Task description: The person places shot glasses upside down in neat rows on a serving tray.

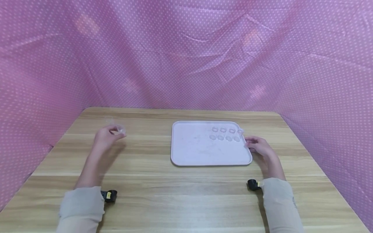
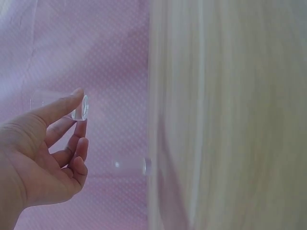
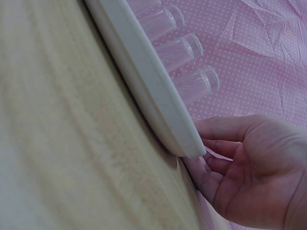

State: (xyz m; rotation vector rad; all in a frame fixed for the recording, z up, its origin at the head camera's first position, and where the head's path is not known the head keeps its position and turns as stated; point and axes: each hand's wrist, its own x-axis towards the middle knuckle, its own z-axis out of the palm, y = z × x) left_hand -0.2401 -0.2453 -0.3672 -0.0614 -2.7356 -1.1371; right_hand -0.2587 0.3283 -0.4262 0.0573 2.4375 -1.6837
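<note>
Over the left side of the table, my left hand [image 1: 105, 138] pinches a clear shot glass [image 2: 74, 106] between thumb and fingers. Its thick base points down toward the tabletop in the left wrist view. Just behind it on the table stands another clear glass [image 2: 130, 166], faint in the head view. My right hand [image 1: 260, 147] grips the right edge of a white tray [image 1: 189, 145], thumb at the rim and fingers tucked under the edge. Several clear glasses [image 3: 194, 85] form a row at the tray's right side, thick bases upward.
The wood-grain table [image 1: 180, 200] carries the tray right of centre. A pink dotted curtain [image 1: 186, 64] hangs around the back and both sides. A small black camera [image 1: 110, 196] is strapped to the left wrist, and another black camera [image 1: 253, 184] to the right.
</note>
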